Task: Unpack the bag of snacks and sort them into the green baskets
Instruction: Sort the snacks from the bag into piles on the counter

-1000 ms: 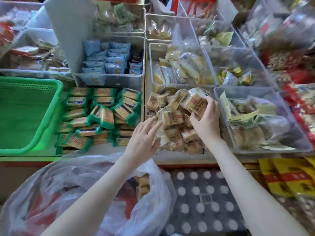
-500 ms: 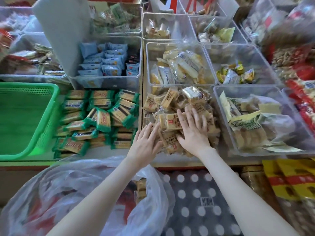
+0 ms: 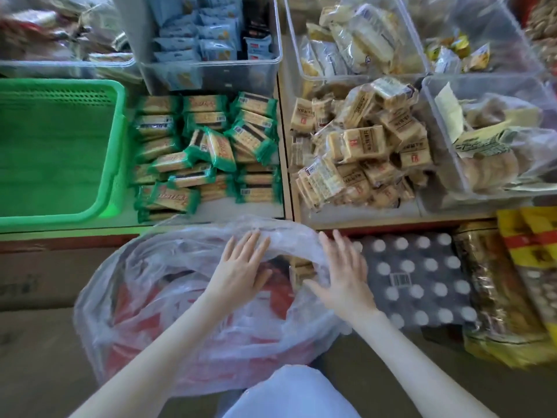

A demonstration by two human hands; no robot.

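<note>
Resting on clear bag (image 3: 168, 267): left hand (image 3: 241, 270), right hand (image 3: 342, 279), fingers straight, released; tan packets (image 3: 361, 140) print unreadable; barcode (image 3: 400, 279) on dotted pack (image 3: 428, 267)

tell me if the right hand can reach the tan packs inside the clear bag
Probably yes: the right hand lies open at the mouth of the clear bag, beside the tan packs; only a fold of plastic partly covers them.
</note>
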